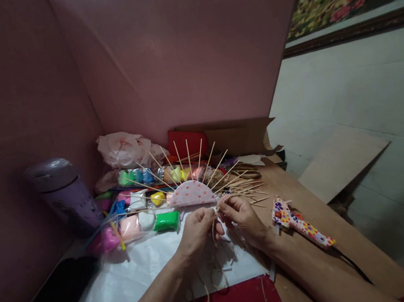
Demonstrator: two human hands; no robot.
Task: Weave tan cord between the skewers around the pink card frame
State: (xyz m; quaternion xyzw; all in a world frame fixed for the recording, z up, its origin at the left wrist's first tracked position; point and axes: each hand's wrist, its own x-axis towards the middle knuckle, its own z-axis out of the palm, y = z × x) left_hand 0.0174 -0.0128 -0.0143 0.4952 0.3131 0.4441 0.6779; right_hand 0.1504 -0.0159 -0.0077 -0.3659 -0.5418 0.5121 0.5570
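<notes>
My left hand [201, 225] and my right hand [242, 217] meet in front of a pale half-disc [191, 193] with reddish dots. Thin wooden sticks [189, 156] fan out from the half-disc's curved edge. Between my closed fingertips runs a thin tan twine [213, 229]; both hands pinch it. Its loose length [207, 296] trails down over the white sheet onto the red cloth. The fingertips of my right hand are close to the half-disc's lower right edge; whether they touch it I cannot tell.
Packets of coloured clay [166, 222] lie at the left, by a purple bottle [65, 196]. A flower-patterned glue gun [300, 222] with a cord rests on brown cardboard [332, 248] at right. Loose sticks [245, 188] and scissors [248, 171] lie behind my right hand. White sheeting [131, 283] covers the front.
</notes>
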